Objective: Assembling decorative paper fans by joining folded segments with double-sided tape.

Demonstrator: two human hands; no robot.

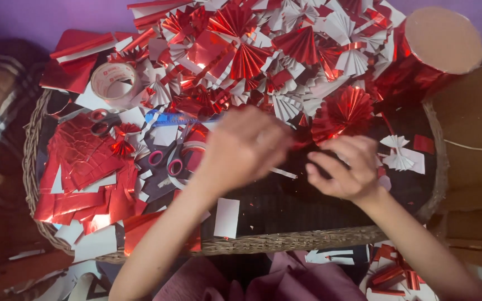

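My left hand (pixel 245 146) is blurred over the middle of a round wicker tray (pixel 285 242), its fingers curled toward a round red foil rosette (pixel 342 112). My right hand (pixel 346 168) sits just right of it, fingers bent, below the same rosette. Whether either hand grips anything is hidden by blur. A heap of pleated red foil and white paper fans (pixel 274 50) fills the far half of the tray.
A roll of tape (pixel 114 81) lies at the tray's upper left, scissors with pink handles (pixel 165 161) and a blue tool (pixel 175 119) near the left hand. Red foil scraps (pixel 85 167) cover the left side. A large red foil roll (pixel 433 47) stands at upper right.
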